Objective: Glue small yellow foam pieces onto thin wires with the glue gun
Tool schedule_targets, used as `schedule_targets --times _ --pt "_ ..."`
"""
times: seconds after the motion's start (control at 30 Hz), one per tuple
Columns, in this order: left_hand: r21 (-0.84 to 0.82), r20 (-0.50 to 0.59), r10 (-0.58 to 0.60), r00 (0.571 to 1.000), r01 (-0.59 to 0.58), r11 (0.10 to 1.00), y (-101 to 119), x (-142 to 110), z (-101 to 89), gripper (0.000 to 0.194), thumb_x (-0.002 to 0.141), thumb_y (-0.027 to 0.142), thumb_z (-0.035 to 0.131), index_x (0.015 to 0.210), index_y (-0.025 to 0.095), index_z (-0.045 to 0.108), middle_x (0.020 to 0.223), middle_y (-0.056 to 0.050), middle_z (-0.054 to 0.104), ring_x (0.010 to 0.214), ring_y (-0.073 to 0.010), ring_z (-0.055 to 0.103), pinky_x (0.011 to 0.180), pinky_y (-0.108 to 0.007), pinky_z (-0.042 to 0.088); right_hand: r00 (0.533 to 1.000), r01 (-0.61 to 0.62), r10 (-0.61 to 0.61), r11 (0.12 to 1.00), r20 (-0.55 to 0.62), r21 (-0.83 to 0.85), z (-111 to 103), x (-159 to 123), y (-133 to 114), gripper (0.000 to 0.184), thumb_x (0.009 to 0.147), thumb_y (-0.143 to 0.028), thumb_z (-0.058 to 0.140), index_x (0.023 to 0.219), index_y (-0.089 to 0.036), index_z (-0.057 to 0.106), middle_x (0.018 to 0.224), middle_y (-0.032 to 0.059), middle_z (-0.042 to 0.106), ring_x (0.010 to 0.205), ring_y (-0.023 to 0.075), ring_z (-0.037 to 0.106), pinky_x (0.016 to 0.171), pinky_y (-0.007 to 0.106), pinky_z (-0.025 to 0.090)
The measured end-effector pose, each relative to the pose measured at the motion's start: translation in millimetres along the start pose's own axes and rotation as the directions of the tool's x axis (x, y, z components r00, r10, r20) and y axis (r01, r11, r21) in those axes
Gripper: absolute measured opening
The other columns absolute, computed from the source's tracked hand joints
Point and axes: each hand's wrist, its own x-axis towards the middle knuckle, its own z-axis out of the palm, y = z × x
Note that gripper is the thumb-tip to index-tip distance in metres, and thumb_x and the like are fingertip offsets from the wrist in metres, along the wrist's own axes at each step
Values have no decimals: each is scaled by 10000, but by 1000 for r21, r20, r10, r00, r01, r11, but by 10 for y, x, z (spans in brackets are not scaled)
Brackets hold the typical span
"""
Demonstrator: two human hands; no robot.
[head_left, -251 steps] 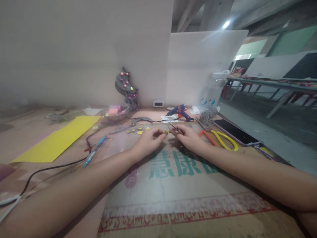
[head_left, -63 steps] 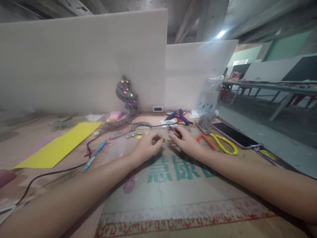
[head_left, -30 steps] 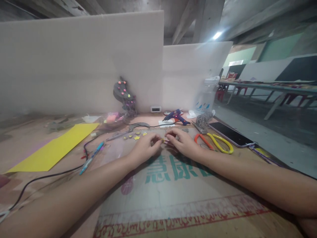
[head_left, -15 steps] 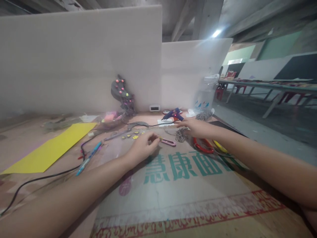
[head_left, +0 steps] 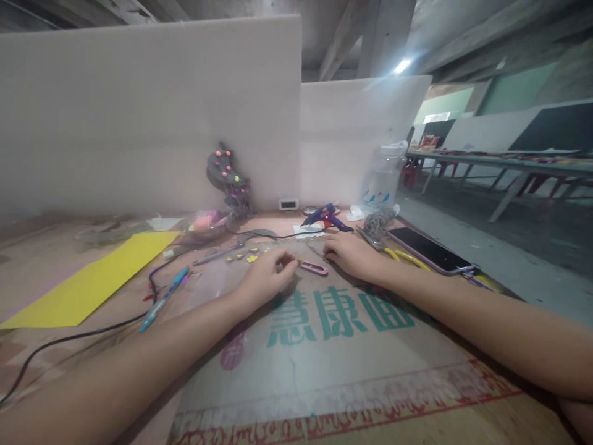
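A small yellow piece is pinched at the fingertips of the left hand, at the middle of the frame, just beside a pink cutter lying on the cardboard covering the bench. The piece could be dropped or crushed if the pinch slackens or tightens. The right hand rests palm-down near the cutter, its grip loosely curled and apparently empty; both forearms lie stretched forward.

Cardboard sheet lies on the tabletop, both hands on its far part: left hand, right hand, small cutter between them. Glue gun behind the right hand. Phone to its right (pliers between). Pen and paper sheet to the left.
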Motion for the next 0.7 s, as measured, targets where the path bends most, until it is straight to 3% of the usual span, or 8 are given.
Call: schedule_targets --times 0.17,0.33,0.4,0.53,0.7 --pt "2 -7 34 999 -34 999 -6 -13 3 160 881 287 497 860 181 616 917 -46 688 889 -201 629 799 -318 466 967 44 -20 995 -255 90 102 -30 -41 157 889 -130 505 906 -138 661 902 105 689 904 230 590 823 340 430" --pt "-54 8 199 980 -199 979 73 -67 -26 122 876 254 519 811 184 596 1339 -87 587 1244 -232 534 1037 -362 393 930 166 -81 963 -358 213 46 -110 -219 134 892 -149 501 892 -150 635 850 84 687 809 200 597 753 307 435" --pt "-68 58 249 967 -245 967 97 -88 -19 114 877 251 523 830 183 602 1274 -88 626 1173 -221 577 999 -350 423 920 198 -93 949 -380 246 41 -144 -321 154 909 -158 483 902 -160 637 815 65 685 759 182 591 710 288 426" --pt "-65 156 233 960 -225 972 109 -113 12 122 873 251 527 822 176 608 900 -42 697 867 -178 633 812 -300 476 900 282 -204 946 -384 160 77 -177 -428 219 941 -177 431 938 -169 649 777 52 685 715 174 578 666 282 389" --pt "3 127 153 980 -155 988 114 -103 3 149 872 268 515 820 172 617 836 -29 678 802 -174 601 750 -295 455 933 123 -78 987 -352 106 17 -119 -289 223 938 -194 437 899 -162 655 813 75 697 758 192 581 693 295 372"
